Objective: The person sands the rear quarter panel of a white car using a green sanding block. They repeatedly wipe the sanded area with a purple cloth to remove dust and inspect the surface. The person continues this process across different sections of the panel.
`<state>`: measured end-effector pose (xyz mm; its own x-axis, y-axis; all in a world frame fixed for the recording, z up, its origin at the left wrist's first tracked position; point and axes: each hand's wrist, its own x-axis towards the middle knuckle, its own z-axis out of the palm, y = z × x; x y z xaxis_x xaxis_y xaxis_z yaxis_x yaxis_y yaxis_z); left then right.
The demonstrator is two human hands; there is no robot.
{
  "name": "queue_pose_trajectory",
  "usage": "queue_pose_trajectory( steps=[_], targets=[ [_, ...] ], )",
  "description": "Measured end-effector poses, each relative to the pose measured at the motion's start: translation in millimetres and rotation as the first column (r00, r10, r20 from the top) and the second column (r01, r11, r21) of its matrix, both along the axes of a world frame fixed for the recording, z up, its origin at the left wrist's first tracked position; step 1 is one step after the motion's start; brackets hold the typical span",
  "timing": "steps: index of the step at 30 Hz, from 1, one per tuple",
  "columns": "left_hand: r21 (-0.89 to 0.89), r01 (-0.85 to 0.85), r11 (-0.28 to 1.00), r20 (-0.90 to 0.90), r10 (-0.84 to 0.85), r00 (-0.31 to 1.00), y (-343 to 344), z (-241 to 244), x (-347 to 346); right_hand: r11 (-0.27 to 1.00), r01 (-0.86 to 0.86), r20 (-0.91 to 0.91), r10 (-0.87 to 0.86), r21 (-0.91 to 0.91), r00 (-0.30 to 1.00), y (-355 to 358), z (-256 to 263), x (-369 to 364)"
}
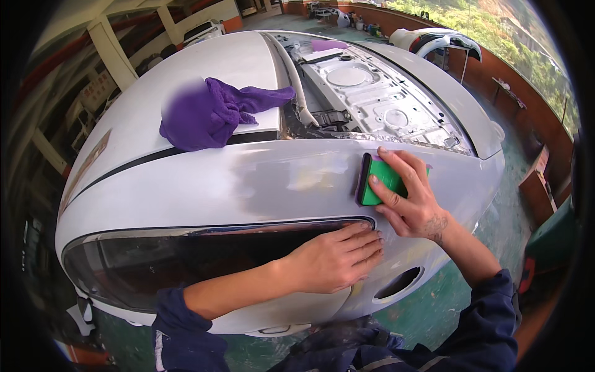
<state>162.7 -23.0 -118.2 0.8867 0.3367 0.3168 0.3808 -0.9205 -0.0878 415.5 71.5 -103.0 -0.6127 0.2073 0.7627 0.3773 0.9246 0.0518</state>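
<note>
My right hand (413, 200) grips a green sanding block (388, 179) with a dark edge. Purple abrasive sheet shows around the rim of the block. It rests against the grey-and-white rear pillar panel (297, 186) of a car, where sanded patches show grey and yellowish. Flat against the body, my left hand (337, 260) holds nothing and lies across the rear corner of the dark side window (186, 265). A crumpled purple cloth (200, 116) lies on the roof edge, beyond the window.
The rear window opening exposes the bare metal parcel shelf (367, 88), with a purple sheet (329, 45) at its far side. Below my hands is the open fuel filler hole (399, 282). A bumper (441, 42) sits on a stand near the low wall (520, 93).
</note>
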Motion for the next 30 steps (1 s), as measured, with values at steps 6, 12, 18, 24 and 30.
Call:
queue_pose_trajectory(
  steps=[6,12,18,24,30],
  targets=[
    [0.536,-0.518,0.667,0.109,0.554,0.826,-13.2,125.3,-152.5,0.998,-0.056,0.044,0.055,0.018,0.998,0.3,1.3,-19.0],
    [0.227,-0.74,0.633,0.226,0.705,0.673,47.4,168.5,-165.0,0.992,-0.123,0.02,0.124,-0.031,0.992,22.6,34.1,-46.7],
    [0.31,-0.736,0.602,0.251,0.695,0.674,47.4,163.2,-160.9,0.985,-0.165,0.07,0.168,-0.039,0.983,21.4,27.8,-29.9],
    [0.296,-0.76,0.578,0.29,0.704,0.648,41.5,156.5,-161.3,0.975,-0.22,0.061,0.22,-0.018,0.973,29.7,34.5,-49.5],
    [0.333,-0.738,0.587,0.278,0.687,0.671,46.7,162.0,-159.5,0.965,-0.262,0.082,0.262,-0.005,0.962,37.9,49.5,-50.2]
  ],
)
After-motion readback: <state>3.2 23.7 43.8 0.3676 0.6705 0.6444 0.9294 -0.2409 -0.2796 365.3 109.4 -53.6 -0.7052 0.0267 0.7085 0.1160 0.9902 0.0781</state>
